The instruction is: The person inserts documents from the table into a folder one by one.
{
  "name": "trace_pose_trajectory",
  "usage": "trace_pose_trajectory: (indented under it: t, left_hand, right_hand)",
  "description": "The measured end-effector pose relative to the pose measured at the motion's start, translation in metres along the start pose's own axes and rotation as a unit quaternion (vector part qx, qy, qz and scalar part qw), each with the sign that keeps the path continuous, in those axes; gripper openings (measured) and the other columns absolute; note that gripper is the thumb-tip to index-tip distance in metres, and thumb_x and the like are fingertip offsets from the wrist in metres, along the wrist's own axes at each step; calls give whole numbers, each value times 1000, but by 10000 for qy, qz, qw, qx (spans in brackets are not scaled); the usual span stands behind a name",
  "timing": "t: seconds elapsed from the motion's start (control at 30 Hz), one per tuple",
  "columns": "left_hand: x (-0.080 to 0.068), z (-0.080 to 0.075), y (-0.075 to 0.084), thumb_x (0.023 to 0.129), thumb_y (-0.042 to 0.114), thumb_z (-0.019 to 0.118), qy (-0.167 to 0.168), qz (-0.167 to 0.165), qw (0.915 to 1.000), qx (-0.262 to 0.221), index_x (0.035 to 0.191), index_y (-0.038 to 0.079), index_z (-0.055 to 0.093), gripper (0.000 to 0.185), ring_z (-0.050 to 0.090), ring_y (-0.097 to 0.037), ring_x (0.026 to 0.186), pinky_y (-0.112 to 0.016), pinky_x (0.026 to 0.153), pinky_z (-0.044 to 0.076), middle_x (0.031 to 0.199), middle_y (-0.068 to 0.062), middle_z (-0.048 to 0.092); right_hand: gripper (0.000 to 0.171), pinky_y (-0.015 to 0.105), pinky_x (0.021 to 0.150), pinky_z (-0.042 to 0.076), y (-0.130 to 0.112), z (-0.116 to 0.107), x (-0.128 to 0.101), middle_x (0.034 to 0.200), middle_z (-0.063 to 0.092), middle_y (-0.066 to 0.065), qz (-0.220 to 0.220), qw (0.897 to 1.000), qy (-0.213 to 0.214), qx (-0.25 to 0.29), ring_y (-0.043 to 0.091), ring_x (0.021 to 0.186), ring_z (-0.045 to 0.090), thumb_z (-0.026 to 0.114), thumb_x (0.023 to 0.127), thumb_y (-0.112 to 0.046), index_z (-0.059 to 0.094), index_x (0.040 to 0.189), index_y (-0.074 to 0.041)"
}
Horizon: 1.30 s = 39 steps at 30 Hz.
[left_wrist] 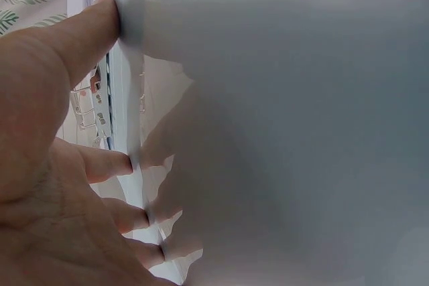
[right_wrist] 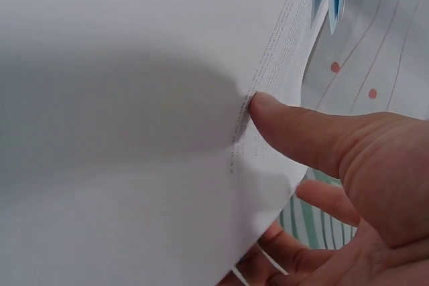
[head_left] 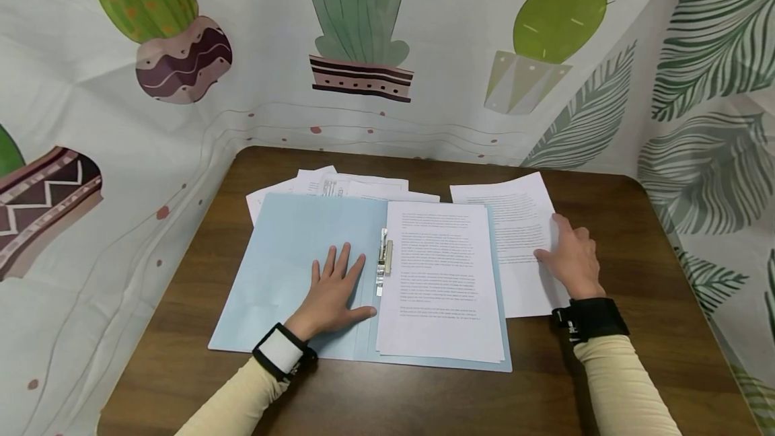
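Note:
A light blue folder [head_left: 242,301] lies opened out on the table, with a printed stack of pages [head_left: 442,335] on its right half. Along its spine sits a metal clip [head_left: 385,261]. My left hand [head_left: 329,301] rests with spread fingers on the bare left cover, thumb pointing toward the spine. To the right of the folder is a printed sheet [head_left: 527,281], partly covered by the folder's edge. My right hand [head_left: 572,258] pinches this sheet's right edge; in the right wrist view the thumb [right_wrist: 295,125] presses its printed face while the other fingers are partly hidden behind the edge.
More loose papers [head_left: 303,184] stick out from behind the folder's top left. Brown wooden table [head_left: 636,247] surrounds everything. A hanging cloth with cactus and leaf prints [head_left: 448,32] stands close along the table's back and sides.

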State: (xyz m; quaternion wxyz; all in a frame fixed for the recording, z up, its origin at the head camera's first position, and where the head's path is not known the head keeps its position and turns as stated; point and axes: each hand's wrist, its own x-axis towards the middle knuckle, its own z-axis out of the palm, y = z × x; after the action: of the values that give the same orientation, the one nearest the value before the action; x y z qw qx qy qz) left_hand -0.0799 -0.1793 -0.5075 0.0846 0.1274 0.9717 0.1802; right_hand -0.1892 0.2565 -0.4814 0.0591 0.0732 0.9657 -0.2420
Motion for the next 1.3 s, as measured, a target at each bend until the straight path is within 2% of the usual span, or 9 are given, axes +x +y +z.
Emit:
trace_pose_trajectory:
  t: [0.17,0.3,0.4,0.53,0.73,1.0,1.3]
  left_hand:
    - [0,0,1,82,56,81,8,-14,10000,18,158,3,38,102,6,-52,153,-77,113,9,168,-27,15]
    - [0,0,1,82,56,81,22,-11,10000,23,158,4,38,102,6,-52,153,-77,113,9,168,-27,15]
    - [0,0,1,82,57,81,37,-8,10000,18,158,4,38,102,5,-52,153,-77,113,9,167,-27,15]
    - [0,0,0,82,57,81,53,-3,10000,24,158,4,38,103,6,-52,153,-77,113,9,167,-28,15]
    - [0,1,0,82,57,81,54,12,10000,31,158,3,38,103,6,-52,153,-77,113,9,167,-28,15]
    - [1,1,0,82,57,81,29,13,10000,48,158,3,38,102,6,-52,153,-78,112,9,167,-28,15]
    - [1,1,0,82,57,81,-12,-36,10000,73,158,4,38,102,6,-52,153,-77,113,9,168,-27,15]
  right_hand:
    - [90,66,80,43,1,-3,1,134,39,45,128,9998,60,111,56,106,49,75,90,-5,19,161,0]
    - [75,67,85,45,2,-8,3,138,42,45,332,9993,138,58,61,116,50,67,95,-6,27,157,8]
    - [61,65,84,47,4,-10,3,139,47,43,497,9985,204,95,59,117,53,61,99,-8,37,151,11]
    - [48,58,74,48,8,-12,4,132,56,38,630,9974,314,170,52,105,60,59,101,-10,50,143,11]
    - [36,49,66,45,12,-11,3,115,63,32,754,9960,449,165,44,88,60,60,102,-12,60,130,9]
    - [30,46,65,42,17,-10,2,108,66,29,760,9954,554,195,41,84,60,60,103,-15,65,122,8]
    - [28,45,65,40,20,-14,1,105,67,28,574,9956,689,288,41,85,59,63,102,-16,68,118,6]
